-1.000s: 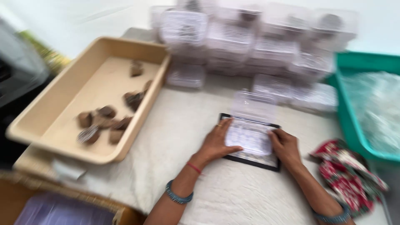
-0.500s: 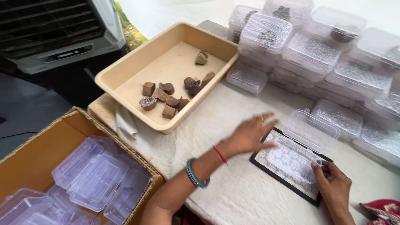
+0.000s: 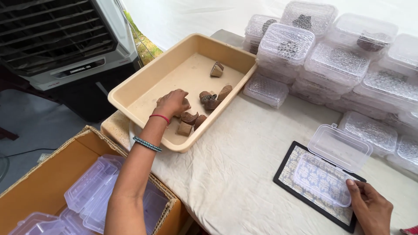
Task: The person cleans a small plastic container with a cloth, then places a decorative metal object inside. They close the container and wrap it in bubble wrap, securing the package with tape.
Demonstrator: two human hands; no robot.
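My left hand curls over wooden blocks in the beige tray, centre frame (grip one squarely); my right hand pinches the open clear box, lower right.

Small brown wooden blocks lie jumbled under my left fingers; the clear box sits open, touching my right fingers.

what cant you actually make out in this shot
- Head view: whatever the left hand grips in the beige tray; its fingers cover the wooden blocks there.
- Right hand: cut off by the bottom edge.
- Stacked clear boxes: contents blurred by textured lids.
- Cardboard box: cropped by the frame.
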